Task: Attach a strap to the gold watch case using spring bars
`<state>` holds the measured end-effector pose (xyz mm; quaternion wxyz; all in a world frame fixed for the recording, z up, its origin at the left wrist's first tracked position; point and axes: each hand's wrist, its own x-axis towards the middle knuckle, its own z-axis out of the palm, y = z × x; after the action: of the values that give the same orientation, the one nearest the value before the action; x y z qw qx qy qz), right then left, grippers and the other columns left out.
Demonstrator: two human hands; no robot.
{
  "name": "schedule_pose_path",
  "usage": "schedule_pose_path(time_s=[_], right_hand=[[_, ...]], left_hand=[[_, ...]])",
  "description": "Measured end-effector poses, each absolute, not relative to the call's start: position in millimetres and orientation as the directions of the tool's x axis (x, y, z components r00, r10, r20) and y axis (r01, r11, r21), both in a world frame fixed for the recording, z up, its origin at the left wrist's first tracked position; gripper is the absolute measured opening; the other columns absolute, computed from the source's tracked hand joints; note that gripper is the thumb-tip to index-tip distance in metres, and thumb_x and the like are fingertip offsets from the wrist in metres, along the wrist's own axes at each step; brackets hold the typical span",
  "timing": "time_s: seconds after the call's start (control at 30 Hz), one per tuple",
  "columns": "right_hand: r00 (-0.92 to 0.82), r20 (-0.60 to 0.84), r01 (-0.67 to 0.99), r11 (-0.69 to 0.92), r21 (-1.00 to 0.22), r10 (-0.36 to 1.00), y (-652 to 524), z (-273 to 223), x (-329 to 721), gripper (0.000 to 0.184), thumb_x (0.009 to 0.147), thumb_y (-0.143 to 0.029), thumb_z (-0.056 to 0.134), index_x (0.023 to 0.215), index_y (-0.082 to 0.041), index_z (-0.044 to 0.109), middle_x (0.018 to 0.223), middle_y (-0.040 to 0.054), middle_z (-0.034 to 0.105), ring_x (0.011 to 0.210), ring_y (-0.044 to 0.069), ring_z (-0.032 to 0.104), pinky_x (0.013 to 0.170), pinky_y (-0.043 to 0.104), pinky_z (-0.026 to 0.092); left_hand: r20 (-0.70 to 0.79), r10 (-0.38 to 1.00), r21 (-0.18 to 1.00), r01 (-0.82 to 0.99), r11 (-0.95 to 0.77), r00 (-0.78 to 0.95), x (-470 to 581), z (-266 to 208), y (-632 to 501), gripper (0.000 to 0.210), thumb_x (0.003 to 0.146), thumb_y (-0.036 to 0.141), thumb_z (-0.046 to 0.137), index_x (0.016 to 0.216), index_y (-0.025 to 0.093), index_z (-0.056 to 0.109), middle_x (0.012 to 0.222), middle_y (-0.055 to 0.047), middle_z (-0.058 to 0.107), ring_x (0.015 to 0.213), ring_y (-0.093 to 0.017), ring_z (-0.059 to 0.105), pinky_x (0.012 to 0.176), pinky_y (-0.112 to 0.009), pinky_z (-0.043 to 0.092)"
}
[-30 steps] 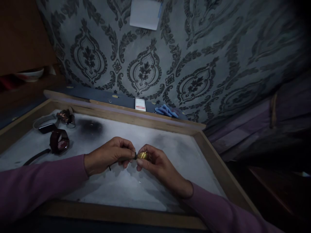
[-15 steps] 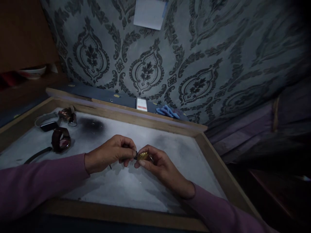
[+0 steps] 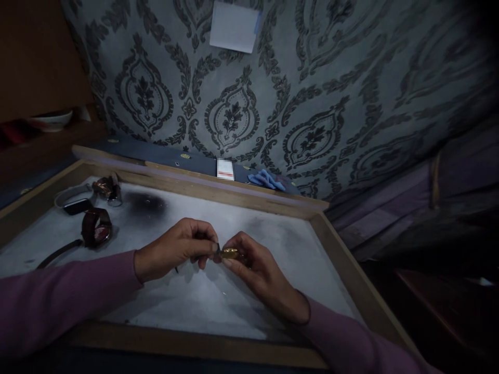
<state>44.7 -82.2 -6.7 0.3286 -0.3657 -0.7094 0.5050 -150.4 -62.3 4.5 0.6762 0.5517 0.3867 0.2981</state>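
Note:
My right hand (image 3: pixel 259 267) is closed around a round, gold-coloured watch case (image 3: pixel 231 253), with thumb and fingers at its edges. Against the case's left side, my left hand (image 3: pixel 181 244) pinches a small dark piece (image 3: pixel 217 250), which looks like the end of a watch strap. A thin dark tip (image 3: pixel 176 269) shows below the left hand. Both hands meet just above the white surface of a wood-framed tray (image 3: pixel 202 189). The fingers hide most of the case and how the dark piece sits against it.
At the tray's left lie a brown-strapped watch (image 3: pixel 95 228), a pale-banded watch with a dark face (image 3: pixel 77 206), more watches (image 3: pixel 107 188) and a loose dark strap (image 3: pixel 58 253). Behind the rim are a small white pack (image 3: pixel 225 169) and a blue cloth (image 3: pixel 267 179).
The gold watch case has tilted in my right hand and now shows more edge-on. My left hand keeps its pinch in nearly the same place. The view has shifted slightly.

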Motion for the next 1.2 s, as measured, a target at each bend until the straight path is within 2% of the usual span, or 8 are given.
schedule_pose_path(time_s=[0.2, 0.4, 0.83, 1.0, 1.2], right_hand=[[-0.501, 0.151, 0.215, 0.291, -0.932, 0.852, -81.2, -8.3, 45.3, 0.014, 0.090, -0.034, 0.059, 0.088, -0.021, 0.054, 0.078, 0.0006, 0.061, 0.067, 0.014, 0.053, 0.059, 0.026, 0.040], [-0.503, 0.151, 0.207, 0.288, -0.935, 0.851, -80.3, -10.6, 45.9, 0.014, 0.090, -0.033, 0.059, 0.088, -0.021, 0.054, 0.079, 0.0006, 0.062, 0.068, 0.013, 0.054, 0.060, 0.026, 0.040], [-0.489, 0.049, 0.205, 0.170, -0.964, 0.871, -82.4, -9.3, 44.6, 0.021, 0.088, -0.040, 0.062, 0.088, -0.020, 0.054, 0.083, 0.0038, 0.069, 0.076, 0.016, 0.062, 0.067, 0.029, 0.046], [-0.490, 0.032, 0.158, 0.125, -0.980, 0.871, -83.1, -8.2, 43.7, 0.022, 0.086, -0.038, 0.065, 0.086, -0.019, 0.053, 0.083, 0.0039, 0.069, 0.075, 0.015, 0.062, 0.066, 0.028, 0.046], [-0.511, 0.006, 0.094, 0.063, -0.994, 0.859, -83.1, -4.8, 41.9, 0.024, 0.085, -0.039, 0.066, 0.086, -0.020, 0.053, 0.083, 0.0043, 0.070, 0.081, 0.017, 0.066, 0.073, 0.031, 0.049]], left_hand=[[-0.184, 0.831, 0.980, 0.034, 0.195, 0.524, -149.8, 6.5, -64.1, 0.006, 0.069, 0.021, 0.060, 0.069, 0.015, 0.059, 0.055, 0.005, 0.056, 0.048, -0.007, 0.047, 0.050, -0.021, 0.029], [-0.185, 0.835, 0.980, 0.040, 0.193, 0.519, -149.4, 6.3, -63.9, 0.006, 0.068, 0.021, 0.060, 0.069, 0.015, 0.058, 0.059, 0.004, 0.058, 0.048, -0.007, 0.049, 0.050, -0.021, 0.030], [-0.175, 0.847, 0.985, 0.097, 0.146, 0.502, -148.2, 9.8, -65.5, 0.011, 0.069, 0.026, 0.060, 0.070, 0.015, 0.057, 0.056, 0.003, 0.057, 0.048, -0.008, 0.046, 0.049, -0.020, 0.030], [-0.172, 0.840, 0.985, 0.104, 0.138, 0.515, -148.2, 12.4, -66.0, 0.008, 0.070, 0.024, 0.059, 0.070, 0.015, 0.056, 0.056, 0.003, 0.058, 0.048, -0.007, 0.047, 0.047, -0.019, 0.030], [-0.170, 0.838, 0.985, 0.114, 0.129, 0.518, -147.5, 13.3, -66.9, 0.008, 0.071, 0.023, 0.059, 0.071, 0.015, 0.056, 0.056, 0.003, 0.058, 0.048, -0.007, 0.048, 0.047, -0.018, 0.033]])
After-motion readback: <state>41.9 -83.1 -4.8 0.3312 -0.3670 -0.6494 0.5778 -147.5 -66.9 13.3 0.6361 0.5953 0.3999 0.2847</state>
